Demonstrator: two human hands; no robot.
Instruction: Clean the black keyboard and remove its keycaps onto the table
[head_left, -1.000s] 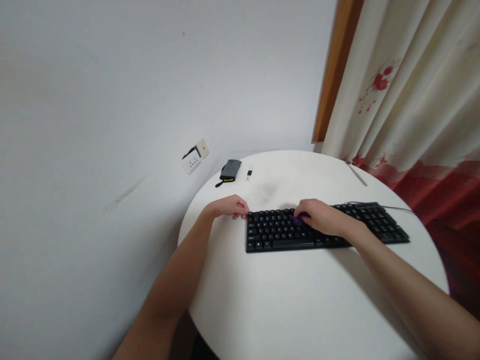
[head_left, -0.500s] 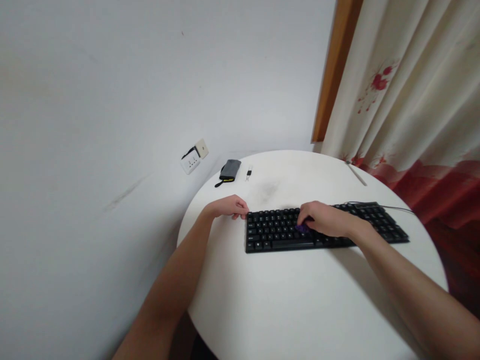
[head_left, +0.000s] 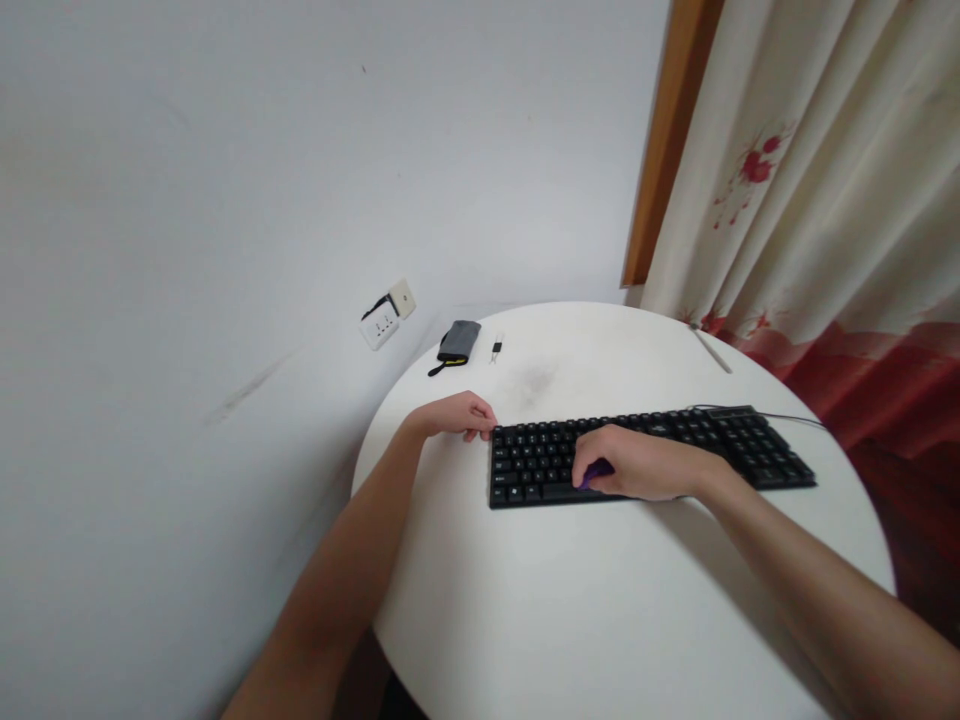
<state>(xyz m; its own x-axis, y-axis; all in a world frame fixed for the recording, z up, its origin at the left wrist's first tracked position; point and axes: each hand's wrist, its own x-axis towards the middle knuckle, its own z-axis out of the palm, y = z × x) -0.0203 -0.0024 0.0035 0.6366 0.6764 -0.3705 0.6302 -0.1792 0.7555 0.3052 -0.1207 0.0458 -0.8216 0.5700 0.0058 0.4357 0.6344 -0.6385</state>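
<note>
A black keyboard (head_left: 720, 440) lies across the round white table (head_left: 600, 600). My right hand (head_left: 637, 462) rests over the near rows of keys, fingers curled around a small purple object (head_left: 598, 470) pressed against the keys. My left hand (head_left: 459, 413) sits on the table at the keyboard's far left corner, fingers curled, touching its edge. A thin cable runs off the keyboard's right end.
A grey pouch (head_left: 459, 340) with a black strap and a small black-and-white tool (head_left: 496, 348) lie at the table's far edge. A wall socket (head_left: 388, 312) is on the white wall to the left. A red-flowered curtain (head_left: 825, 220) hangs at right.
My right hand has slid with the purple object from the upper key rows toward the near rows of the keyboard. The left hand has stayed in place.
</note>
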